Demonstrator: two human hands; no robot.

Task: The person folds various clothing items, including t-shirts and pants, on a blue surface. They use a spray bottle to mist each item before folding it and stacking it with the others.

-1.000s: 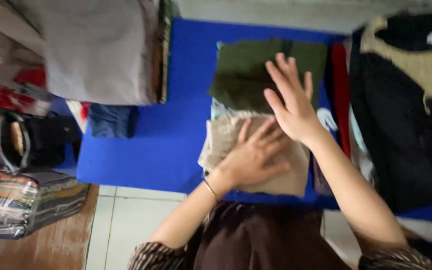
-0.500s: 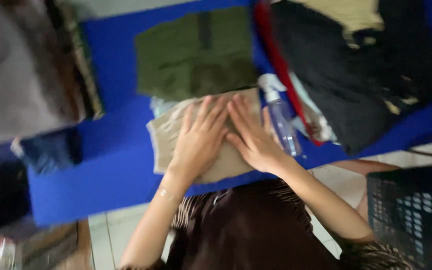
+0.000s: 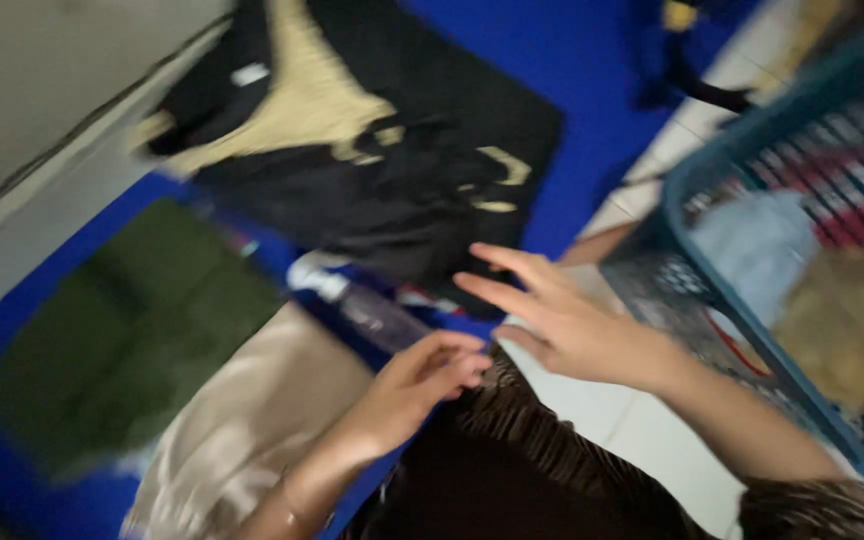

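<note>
The right hand was spread wide open, fingers long and apart, palm turned down. It held nothing and hovered just beside the near edge of the black and cream garment, which lay heaped on the blue mat at the far middle of the scene. Whether the fingertips actually touched the cloth could not be told through the blur.

The left hand was loosely curled, fingers bent inward and drawn together, gripping nothing. It sat at the right edge of the folded beige cloth, just above the person's dark brown striped clothing.

A clear plastic bottle lay on its side between the beige cloth and the black garment, near the left hand's fingers. A folded olive-green cloth lay to the left on the mat. To the right stood a blue-grey laundry basket with clothes inside it, on the pale tiled floor.
</note>
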